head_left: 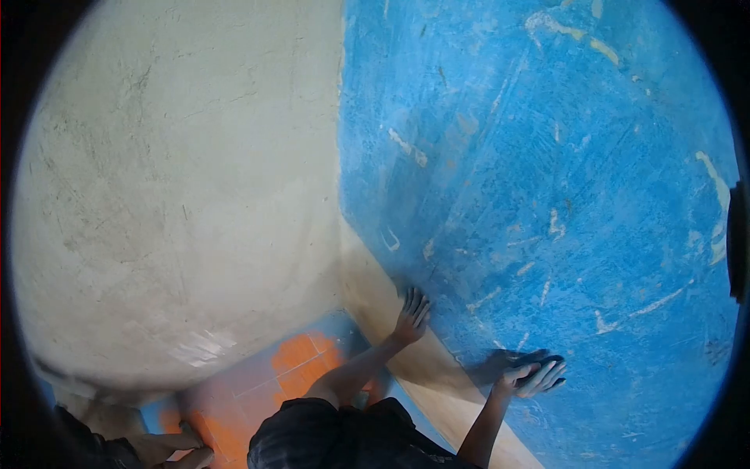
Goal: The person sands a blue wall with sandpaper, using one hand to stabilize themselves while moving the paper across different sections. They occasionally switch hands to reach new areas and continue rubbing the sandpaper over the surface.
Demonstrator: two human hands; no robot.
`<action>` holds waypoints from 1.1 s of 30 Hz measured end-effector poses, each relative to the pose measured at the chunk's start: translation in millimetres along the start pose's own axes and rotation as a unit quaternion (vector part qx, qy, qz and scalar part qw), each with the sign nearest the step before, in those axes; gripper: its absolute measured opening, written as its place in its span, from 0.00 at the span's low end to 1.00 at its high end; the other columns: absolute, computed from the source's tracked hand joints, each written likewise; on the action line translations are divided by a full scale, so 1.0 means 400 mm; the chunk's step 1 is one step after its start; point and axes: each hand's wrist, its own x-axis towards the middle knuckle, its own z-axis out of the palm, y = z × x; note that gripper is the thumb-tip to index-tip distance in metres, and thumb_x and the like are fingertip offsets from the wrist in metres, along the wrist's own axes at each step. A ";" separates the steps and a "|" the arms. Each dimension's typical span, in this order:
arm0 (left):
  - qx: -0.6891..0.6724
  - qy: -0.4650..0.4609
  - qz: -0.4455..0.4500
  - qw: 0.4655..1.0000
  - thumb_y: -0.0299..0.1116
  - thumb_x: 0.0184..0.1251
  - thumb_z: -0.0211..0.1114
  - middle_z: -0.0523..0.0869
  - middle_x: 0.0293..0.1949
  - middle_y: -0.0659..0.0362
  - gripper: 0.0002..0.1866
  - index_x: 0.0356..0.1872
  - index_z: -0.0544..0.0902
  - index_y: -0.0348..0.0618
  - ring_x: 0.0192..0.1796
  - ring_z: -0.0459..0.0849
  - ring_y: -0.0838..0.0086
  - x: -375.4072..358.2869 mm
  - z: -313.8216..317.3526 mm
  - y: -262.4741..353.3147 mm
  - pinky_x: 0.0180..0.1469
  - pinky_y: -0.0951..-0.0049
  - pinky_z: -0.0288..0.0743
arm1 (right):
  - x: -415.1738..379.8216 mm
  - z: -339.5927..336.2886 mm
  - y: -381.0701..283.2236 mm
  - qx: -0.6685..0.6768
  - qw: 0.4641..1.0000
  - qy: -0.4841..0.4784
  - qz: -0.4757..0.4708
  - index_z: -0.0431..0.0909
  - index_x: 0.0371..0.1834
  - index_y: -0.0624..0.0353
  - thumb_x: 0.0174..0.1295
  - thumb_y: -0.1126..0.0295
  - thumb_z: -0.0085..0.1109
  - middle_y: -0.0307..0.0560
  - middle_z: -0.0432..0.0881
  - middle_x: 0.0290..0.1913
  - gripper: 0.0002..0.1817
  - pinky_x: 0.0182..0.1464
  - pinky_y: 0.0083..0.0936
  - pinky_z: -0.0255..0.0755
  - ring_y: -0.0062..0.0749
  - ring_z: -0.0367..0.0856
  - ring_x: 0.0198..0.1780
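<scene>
My left hand (412,314) rests on the lower part of the blue wall (484,180), near the pale band (371,270) along its base. Its fingers are stretched out and slightly apart, and greyed as if with dust. Further right, my right hand (533,378) is against the same wall, fingers extended and pointing right, also dusty. A dark patch, at least partly shadow, lies just above it. Whether anything thin is under that palm is hidden. Black sleeves (305,430) cover my upper arms.
A whitish, scuffed wall (203,156) meets the blue one at a corner. Below is a tiled orange and blue-grey floor (246,399). At lower left are another person's bare limbs (152,447) beside dark clothing. A dark object (736,242) stands at the right edge.
</scene>
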 end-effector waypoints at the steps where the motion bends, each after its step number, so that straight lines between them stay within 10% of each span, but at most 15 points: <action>1: 0.002 0.002 -0.006 1.000 0.31 0.73 0.53 0.63 0.71 0.31 0.23 0.66 0.72 0.31 0.73 0.57 0.28 0.073 -0.002 0.004 0.72 0.32 0.53 | -0.001 0.000 -0.003 0.005 1.000 0.001 0.000 0.72 0.65 0.69 0.68 0.66 0.45 0.68 0.72 0.67 0.25 0.75 0.62 0.48 0.59 0.69 0.71; 8: 0.024 0.096 0.174 0.980 0.43 0.77 0.49 0.63 0.76 0.48 0.25 0.71 0.72 0.52 0.76 0.59 0.42 1.015 -0.232 0.251 0.76 0.44 0.52 | 0.003 -0.010 -0.023 0.013 1.000 -0.014 0.023 0.71 0.67 0.66 0.70 0.65 0.46 0.65 0.72 0.68 0.24 0.75 0.62 0.47 0.58 0.68 0.71; 14: -0.070 0.128 0.198 0.969 0.36 0.79 0.43 0.75 0.65 0.40 0.25 0.73 0.64 0.38 0.67 0.73 0.45 1.457 -0.349 0.512 0.67 0.58 0.68 | -0.001 -0.007 -0.015 0.019 1.000 -0.013 0.016 0.74 0.64 0.64 0.72 0.64 0.46 0.62 0.73 0.68 0.22 0.76 0.60 0.47 0.55 0.67 0.72; 21: -0.054 0.234 0.213 0.947 0.35 0.76 0.44 0.72 0.69 0.41 0.25 0.68 0.72 0.34 0.71 0.67 0.36 1.090 -0.159 0.372 0.71 0.41 0.60 | 0.136 -0.095 0.024 0.013 0.998 -0.001 0.066 0.70 0.69 0.67 0.76 0.62 0.43 0.65 0.64 0.74 0.25 0.77 0.59 0.39 0.59 0.57 0.77; 28: -0.008 -0.098 -0.022 0.995 0.35 0.76 0.47 0.60 0.68 0.22 0.25 0.68 0.66 0.28 0.69 0.56 0.19 0.025 -0.010 0.097 0.70 0.33 0.55 | 0.228 -0.072 0.061 -0.110 0.991 0.005 0.078 0.68 0.72 0.61 0.78 0.55 0.33 0.59 0.60 0.77 0.28 0.79 0.57 0.34 0.53 0.52 0.79; 33: 0.028 -0.196 0.023 0.980 0.37 0.76 0.48 0.62 0.66 0.21 0.26 0.67 0.66 0.27 0.69 0.56 0.18 -0.060 -0.009 0.062 0.69 0.31 0.56 | 0.220 -0.071 0.074 -0.102 0.993 0.017 0.051 0.70 0.71 0.62 0.79 0.57 0.31 0.58 0.64 0.75 0.28 0.79 0.55 0.36 0.52 0.54 0.79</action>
